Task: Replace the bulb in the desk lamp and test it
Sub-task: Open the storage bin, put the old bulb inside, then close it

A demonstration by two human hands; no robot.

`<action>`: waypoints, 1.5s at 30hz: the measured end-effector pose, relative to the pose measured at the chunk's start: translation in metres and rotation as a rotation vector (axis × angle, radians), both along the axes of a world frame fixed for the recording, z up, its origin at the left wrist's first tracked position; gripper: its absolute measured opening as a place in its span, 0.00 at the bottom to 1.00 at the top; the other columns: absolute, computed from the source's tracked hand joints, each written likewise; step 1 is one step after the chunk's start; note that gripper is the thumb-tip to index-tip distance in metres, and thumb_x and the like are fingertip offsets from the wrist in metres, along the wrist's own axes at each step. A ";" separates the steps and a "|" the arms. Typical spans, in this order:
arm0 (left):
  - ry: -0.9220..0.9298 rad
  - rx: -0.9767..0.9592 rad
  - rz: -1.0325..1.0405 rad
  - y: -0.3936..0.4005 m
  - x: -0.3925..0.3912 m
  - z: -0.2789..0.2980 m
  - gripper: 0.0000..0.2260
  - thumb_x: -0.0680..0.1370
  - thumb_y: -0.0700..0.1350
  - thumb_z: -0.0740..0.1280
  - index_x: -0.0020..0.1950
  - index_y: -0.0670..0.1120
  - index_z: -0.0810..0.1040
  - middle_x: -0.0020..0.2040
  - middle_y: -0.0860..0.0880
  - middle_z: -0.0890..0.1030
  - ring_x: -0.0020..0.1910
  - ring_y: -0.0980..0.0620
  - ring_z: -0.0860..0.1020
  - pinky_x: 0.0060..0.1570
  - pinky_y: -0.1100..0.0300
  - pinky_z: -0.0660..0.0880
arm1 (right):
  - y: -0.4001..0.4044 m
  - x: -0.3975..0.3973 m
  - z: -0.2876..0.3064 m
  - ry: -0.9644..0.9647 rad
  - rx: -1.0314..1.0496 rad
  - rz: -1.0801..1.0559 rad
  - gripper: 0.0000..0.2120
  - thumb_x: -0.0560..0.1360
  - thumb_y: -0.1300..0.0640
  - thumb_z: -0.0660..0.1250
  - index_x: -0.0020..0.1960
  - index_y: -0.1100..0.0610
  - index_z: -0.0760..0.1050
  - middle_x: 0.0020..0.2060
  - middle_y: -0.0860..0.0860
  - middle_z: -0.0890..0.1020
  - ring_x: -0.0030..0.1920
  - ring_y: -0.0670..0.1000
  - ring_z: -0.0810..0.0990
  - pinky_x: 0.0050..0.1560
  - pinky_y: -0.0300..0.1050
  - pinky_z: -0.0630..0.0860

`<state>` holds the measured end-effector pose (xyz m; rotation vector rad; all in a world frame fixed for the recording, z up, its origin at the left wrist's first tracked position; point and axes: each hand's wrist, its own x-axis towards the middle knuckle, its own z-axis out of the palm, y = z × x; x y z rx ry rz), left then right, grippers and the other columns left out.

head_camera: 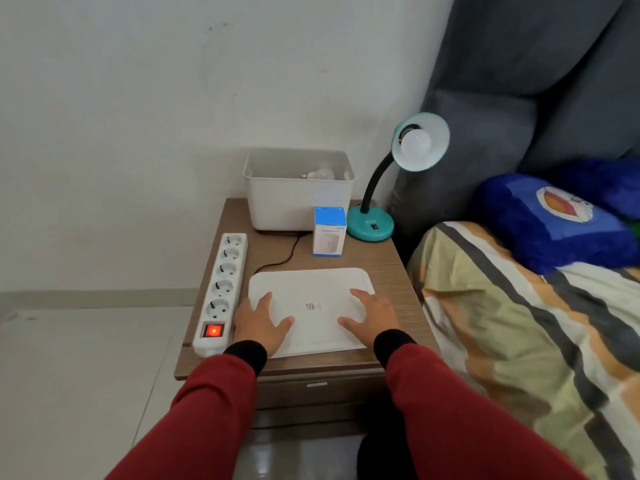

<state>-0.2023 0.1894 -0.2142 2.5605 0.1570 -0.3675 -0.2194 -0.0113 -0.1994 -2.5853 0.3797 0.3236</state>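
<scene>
**Live power strip beside the lamp**

Both hands lie flat and open on the white tray [311, 289], the left hand [259, 322] and right hand [372, 315] holding nothing. The desk lamp [388, 188] stands at the back right of the nightstand [391, 268], unlit, a bulb [415, 143] in its shade. A second bulb [320, 174] lies in the bin [298, 202], and a small box [329, 232] stands just before it. The power strip [221, 289] glows red: whether the lamp is plugged in cannot be told, so unscrewing may risk a shock. The tilted shade could swing under a twist.
</scene>
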 end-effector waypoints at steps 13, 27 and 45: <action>-0.044 -0.021 0.122 -0.005 -0.008 -0.023 0.34 0.74 0.61 0.65 0.76 0.53 0.56 0.77 0.43 0.54 0.76 0.43 0.53 0.75 0.51 0.55 | -0.014 0.005 -0.021 0.030 -0.032 -0.098 0.32 0.71 0.39 0.67 0.72 0.44 0.63 0.74 0.54 0.61 0.73 0.58 0.56 0.73 0.52 0.57; -0.219 -0.164 0.131 0.004 0.000 0.027 0.34 0.74 0.56 0.69 0.76 0.51 0.59 0.77 0.46 0.53 0.75 0.43 0.54 0.74 0.49 0.55 | -0.006 0.005 0.024 -0.184 0.170 -0.181 0.38 0.69 0.46 0.73 0.73 0.54 0.63 0.73 0.53 0.58 0.73 0.54 0.59 0.74 0.46 0.56; -0.354 -0.195 0.091 0.025 0.155 0.144 0.36 0.73 0.60 0.68 0.76 0.48 0.61 0.74 0.46 0.62 0.72 0.43 0.61 0.72 0.51 0.59 | 0.000 0.161 0.147 -0.405 0.156 -0.108 0.38 0.69 0.43 0.71 0.73 0.57 0.64 0.71 0.55 0.62 0.72 0.55 0.58 0.74 0.48 0.56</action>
